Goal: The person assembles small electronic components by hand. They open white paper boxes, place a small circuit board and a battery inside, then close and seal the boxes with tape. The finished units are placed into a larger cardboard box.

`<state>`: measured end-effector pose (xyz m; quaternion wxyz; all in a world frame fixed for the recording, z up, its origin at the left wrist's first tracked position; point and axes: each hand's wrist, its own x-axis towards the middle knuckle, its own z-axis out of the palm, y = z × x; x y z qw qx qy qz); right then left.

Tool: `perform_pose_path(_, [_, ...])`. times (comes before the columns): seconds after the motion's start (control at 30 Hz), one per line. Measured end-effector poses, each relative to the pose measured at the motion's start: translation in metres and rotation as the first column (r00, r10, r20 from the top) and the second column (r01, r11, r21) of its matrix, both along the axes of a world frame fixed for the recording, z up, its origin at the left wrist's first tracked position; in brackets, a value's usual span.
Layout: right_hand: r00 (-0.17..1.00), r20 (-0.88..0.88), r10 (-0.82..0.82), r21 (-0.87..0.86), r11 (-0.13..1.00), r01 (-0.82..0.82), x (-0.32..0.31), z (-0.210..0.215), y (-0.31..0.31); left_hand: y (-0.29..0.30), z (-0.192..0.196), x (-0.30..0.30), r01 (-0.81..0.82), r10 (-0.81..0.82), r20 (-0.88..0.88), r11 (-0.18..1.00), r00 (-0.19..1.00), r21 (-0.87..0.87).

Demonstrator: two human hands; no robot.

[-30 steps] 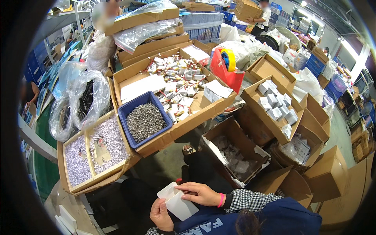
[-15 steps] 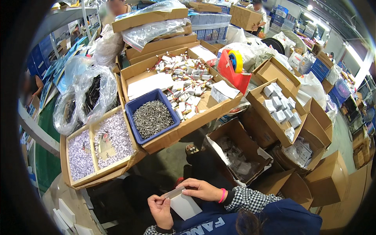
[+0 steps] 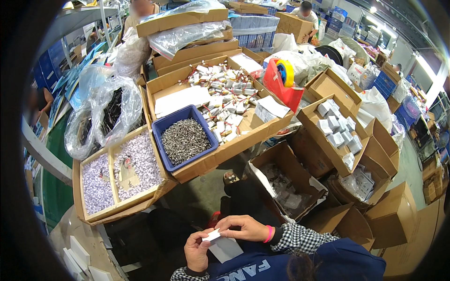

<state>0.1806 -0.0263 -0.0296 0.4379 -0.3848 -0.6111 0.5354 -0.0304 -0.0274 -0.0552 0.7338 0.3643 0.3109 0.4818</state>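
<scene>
Above my lap, both hands work at a small, flat white paper box point(image 3: 227, 250). My left hand point(image 3: 197, 252) pinches the left corner of its upper end between thumb and fingers. From the right, my right hand point(image 3: 246, 228) has its thumb and fingertips closed on the same end. A bright white folded flap point(image 3: 212, 235) shows between the fingertips of both hands. The lower part of the box rests against my dark blue apron point(image 3: 300, 260). What lies inside the box is hidden.
Ahead stand a blue bin point(image 3: 212, 151) of small metal parts, a cardboard tray point(image 3: 206, 167) of wired silver pieces, and a divided wooden tray point(image 3: 111, 175) of tiny pale parts. A red tape dispenser point(image 3: 291, 97) sits behind. Open cartons point(image 3: 304, 175) crowd the right. A person point(image 3: 305, 16) handles a carton far back.
The end of the box has tipped so that its white flap now faces up between my fingers. My hands have drawn slightly closer together. The person at the back has bent over the carton.
</scene>
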Motion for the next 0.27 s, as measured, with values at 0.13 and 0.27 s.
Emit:
perform_pose_path(0.13, [0.999, 0.006, 0.042, -0.134, 0.99, -0.041, 0.004, 0.006, 0.001, -0.001, 0.003, 0.001, 0.01, -0.013, -0.044, 0.998, 0.999, -0.066])
perform_pose_path(0.27, [0.964, 0.183, 0.194, -0.128, 0.977, -0.172, 0.014, 0.012, 0.011, -0.003, 0.002, -0.001, 0.016, -0.021, -0.137, 0.999, 0.99, -0.038])
